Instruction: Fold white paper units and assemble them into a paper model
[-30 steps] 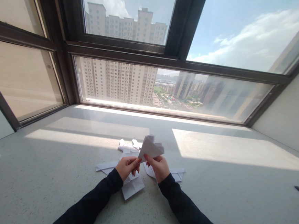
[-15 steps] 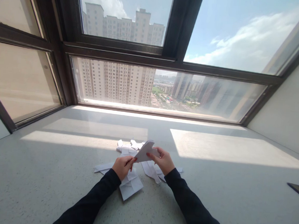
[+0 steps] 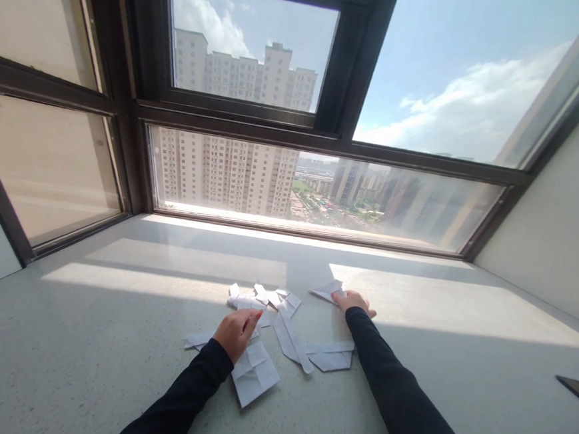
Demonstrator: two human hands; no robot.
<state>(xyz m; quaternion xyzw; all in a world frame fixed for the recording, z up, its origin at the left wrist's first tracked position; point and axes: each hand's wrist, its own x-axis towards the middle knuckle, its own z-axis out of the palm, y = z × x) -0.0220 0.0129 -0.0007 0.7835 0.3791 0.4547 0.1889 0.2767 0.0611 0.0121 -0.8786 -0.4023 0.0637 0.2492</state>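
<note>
One folded paper piece (image 3: 324,291) sits right of centre, far on the windowsill (image 3: 437,382), touched by the right hand (image 3: 354,301); likely placing, calling for clean release. Left hand (image 3: 235,332) overlaps folded sheets (image 3: 259,379). Either grip: cannot tell.

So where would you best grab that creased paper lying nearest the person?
Probably pinch the creased paper by its near edge, coming from the person's side: it lies flat with that edge uncovered, whereas the left hand is by its far end.
</note>
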